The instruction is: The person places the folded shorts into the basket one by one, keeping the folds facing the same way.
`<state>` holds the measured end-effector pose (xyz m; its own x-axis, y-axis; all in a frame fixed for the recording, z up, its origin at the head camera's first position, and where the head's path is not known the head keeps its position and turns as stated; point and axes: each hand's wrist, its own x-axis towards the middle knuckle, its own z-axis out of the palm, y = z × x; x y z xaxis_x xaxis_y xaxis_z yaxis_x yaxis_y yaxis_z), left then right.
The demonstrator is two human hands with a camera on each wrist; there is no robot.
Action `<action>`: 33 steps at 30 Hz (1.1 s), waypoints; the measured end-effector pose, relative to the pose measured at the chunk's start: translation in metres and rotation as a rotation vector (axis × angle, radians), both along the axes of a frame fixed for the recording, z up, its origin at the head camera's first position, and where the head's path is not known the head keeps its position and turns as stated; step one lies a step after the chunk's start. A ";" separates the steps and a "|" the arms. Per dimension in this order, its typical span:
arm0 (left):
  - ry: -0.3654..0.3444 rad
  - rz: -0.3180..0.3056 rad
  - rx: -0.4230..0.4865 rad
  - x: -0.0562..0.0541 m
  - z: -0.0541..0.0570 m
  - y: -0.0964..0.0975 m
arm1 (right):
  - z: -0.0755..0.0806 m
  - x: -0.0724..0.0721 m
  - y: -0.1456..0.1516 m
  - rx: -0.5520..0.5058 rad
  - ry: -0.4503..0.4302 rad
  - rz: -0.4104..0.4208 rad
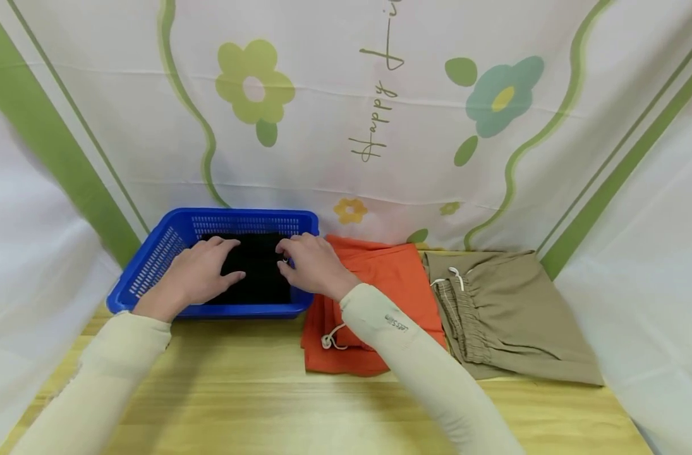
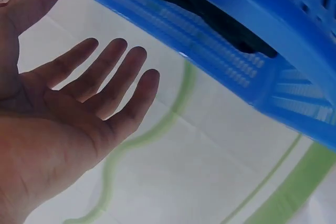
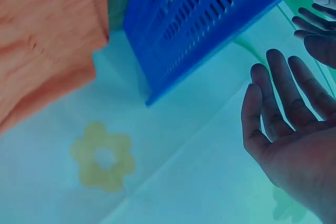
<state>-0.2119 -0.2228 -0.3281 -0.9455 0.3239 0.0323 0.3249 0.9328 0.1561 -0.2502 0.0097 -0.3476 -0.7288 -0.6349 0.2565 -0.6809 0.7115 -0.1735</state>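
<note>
A blue plastic basket (image 1: 237,310) with slotted walls stands at the back left of the table, and black folded cloth (image 1: 259,273) lies inside it. My left hand (image 1: 202,273) is over the left part of the basket, fingers loosely bent and thumb apart. Over its right part is my right hand (image 1: 313,262), its fingers relaxed in the same way. In both wrist views the left hand (image 2: 68,103) and right hand (image 3: 294,119) show bare palms with spread fingers and nothing held. A dark edge of the cloth (image 2: 210,17) shows above the rim in the left wrist view.
Right of the basket lies a folded orange-red garment (image 1: 402,278) with a white drawstring, partly under my right forearm. Beside it are folded khaki pants (image 1: 522,316) with an elastic waist. A flower-printed white curtain (image 1: 334,114) hangs behind the wooden table (image 1: 254,392).
</note>
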 end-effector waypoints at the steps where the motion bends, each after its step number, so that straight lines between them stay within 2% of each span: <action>1: 0.027 -0.008 0.003 0.002 0.000 0.003 | 0.001 0.002 0.004 0.008 0.023 0.001; 8: 0.214 -0.082 0.034 0.014 -0.002 0.027 | 0.009 0.012 0.032 0.053 0.175 0.004; 11: 0.275 -0.117 0.052 0.017 -0.004 0.039 | 0.010 0.016 0.045 0.059 0.207 -0.002; 14: 0.305 -0.149 0.071 0.020 -0.006 0.052 | 0.010 0.019 0.058 0.070 0.234 -0.017; 18: 0.317 -0.184 0.081 0.025 -0.009 0.068 | 0.008 0.024 0.077 0.089 0.240 -0.041; 23: 0.344 -0.233 0.046 0.031 -0.015 0.088 | 0.003 0.027 0.099 0.096 0.226 -0.073; 33: 0.447 -0.325 0.024 0.041 -0.027 0.123 | -0.009 0.032 0.140 0.091 0.182 -0.142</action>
<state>-0.1711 -0.0999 -0.3555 -0.6896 0.5910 0.4185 0.6350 0.7713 -0.0429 -0.2185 0.1496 -0.3570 -0.7597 -0.5557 0.3377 -0.5868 0.8096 0.0121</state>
